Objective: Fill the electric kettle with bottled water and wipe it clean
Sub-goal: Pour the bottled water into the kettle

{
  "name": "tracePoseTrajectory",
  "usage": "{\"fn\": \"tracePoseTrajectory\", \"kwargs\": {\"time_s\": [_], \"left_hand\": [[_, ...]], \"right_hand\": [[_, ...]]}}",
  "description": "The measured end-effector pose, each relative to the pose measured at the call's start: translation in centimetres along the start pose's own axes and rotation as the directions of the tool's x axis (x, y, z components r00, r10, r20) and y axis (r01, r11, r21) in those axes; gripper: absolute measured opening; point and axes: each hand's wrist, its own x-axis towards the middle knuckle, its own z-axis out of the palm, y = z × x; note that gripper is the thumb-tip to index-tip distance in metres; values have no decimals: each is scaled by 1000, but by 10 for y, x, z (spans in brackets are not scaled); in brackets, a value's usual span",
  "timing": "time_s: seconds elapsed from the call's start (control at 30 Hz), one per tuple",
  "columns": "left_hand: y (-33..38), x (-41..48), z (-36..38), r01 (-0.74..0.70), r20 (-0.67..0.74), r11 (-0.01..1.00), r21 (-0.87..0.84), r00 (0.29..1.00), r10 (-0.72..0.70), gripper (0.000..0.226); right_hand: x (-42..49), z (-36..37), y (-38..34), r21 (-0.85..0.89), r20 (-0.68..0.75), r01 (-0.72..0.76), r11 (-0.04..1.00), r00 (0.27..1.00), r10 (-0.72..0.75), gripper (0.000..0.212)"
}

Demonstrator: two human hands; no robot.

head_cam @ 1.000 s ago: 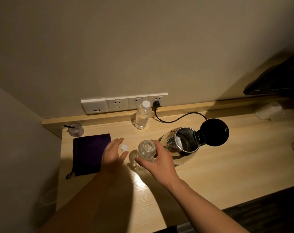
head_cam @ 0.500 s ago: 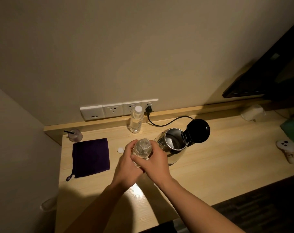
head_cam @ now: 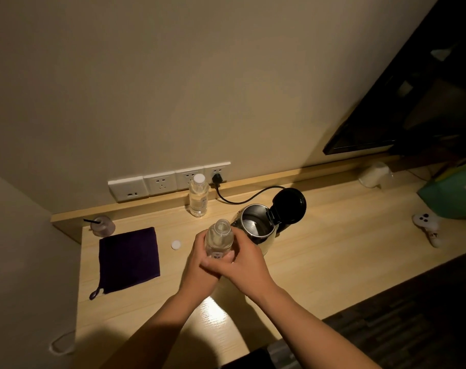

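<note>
Head view: open bottle (head_cam: 218, 238) upright, mouth toward kettle (head_cam: 256, 230).

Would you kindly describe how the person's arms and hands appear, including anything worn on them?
Both forearms are bare as far as the frame shows: no sleeves, gloves, watch or bracelets are visible. The left hand and right hand show no rings that I can make out in the dim, warm light.

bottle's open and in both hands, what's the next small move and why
Probably tip the open bottle right, over the kettle mouth. Its cap lies on the desk, the kettle lid stands open, and both hands hold the bottle upright beside it.
</note>
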Motion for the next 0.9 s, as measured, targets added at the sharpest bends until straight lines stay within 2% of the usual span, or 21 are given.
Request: {"fn": "tracePoseTrajectory", "kwargs": {"time_s": [0.07, 0.13, 0.2, 0.3, 0.43, 0.63, 0.8, 0.9], "left_hand": [[4, 0, -1, -16, 33, 1000, 19, 999, 16, 61], [10, 0, -3, -39, 49, 998, 56, 998, 36, 59], [15, 1, -7, -55, 72, 992, 110, 996, 47, 61], [20, 4, -12, -79, 136, 982, 173, 989, 56, 62], [20, 10, -16, -91, 230, 966, 241, 973, 34, 62], [13, 21, -19, -120, 352, 929, 350, 936, -11, 67], [13, 31, -19, -138, 389, 895, 423, 920, -42, 68], [13, 38, -20, -135, 406, 896, 422, 912, -54, 69]], "right_hand": [[-12, -14, 15, 13, 48, 19, 1000, 999, -19, 85], [-28, -29, 40, -56, 6, 24, 998, 1000, -24, 82], [-40, -43, 69, -204, -29, -32, 978, 999, 27, 82], [-47, -56, 109, -429, -31, -145, 892, 989, 146, 93], [-40, -57, 146, -594, -33, -123, 795, 991, 128, 98], [-16, -39, 173, -674, -61, -94, 733, 996, 72, 109], [4, -26, 201, -719, -85, -153, 678, 987, 133, 116], [8, -17, 215, -711, -113, -171, 682, 985, 130, 115]]}}
